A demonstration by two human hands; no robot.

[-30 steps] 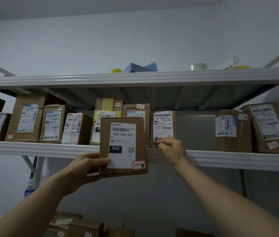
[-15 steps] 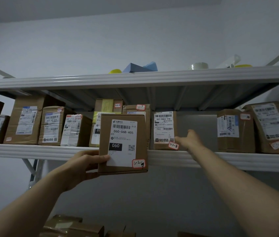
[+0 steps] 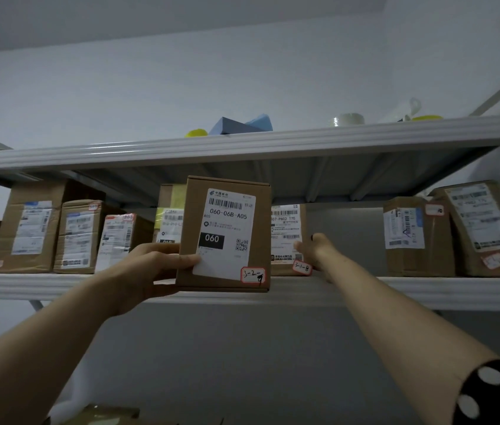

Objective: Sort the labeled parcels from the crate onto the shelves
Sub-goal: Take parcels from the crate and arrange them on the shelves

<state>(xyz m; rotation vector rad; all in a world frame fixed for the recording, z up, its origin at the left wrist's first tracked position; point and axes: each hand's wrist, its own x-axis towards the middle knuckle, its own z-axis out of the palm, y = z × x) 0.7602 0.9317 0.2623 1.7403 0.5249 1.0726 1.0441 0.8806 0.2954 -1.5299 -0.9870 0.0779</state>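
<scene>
The left hand [image 3: 150, 268] is gripping the 060 parcel [image 3: 224, 234] by its left edge before the shelf [image 3: 426, 291], half hiding the 3-1-8 parcel [image 3: 285, 237], which the right hand [image 3: 316, 250] is touching, grasp unclear.

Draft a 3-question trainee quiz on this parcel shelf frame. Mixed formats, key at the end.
1. True or false: the left hand holds the brown cardboard parcel with the white 060-06B-A05 label.
2. Multiple choice: the shelved brown cardboard parcel just behind it bears a red-edged sticker. It reads: A) 3-1-8 B) 7-4-2 C) 9-6-5
3. Fill in: the ___ hand reaches onto the grey metal shelf beside that shelved parcel.

Key: 1 true; 2 A; 3 right hand.
</scene>
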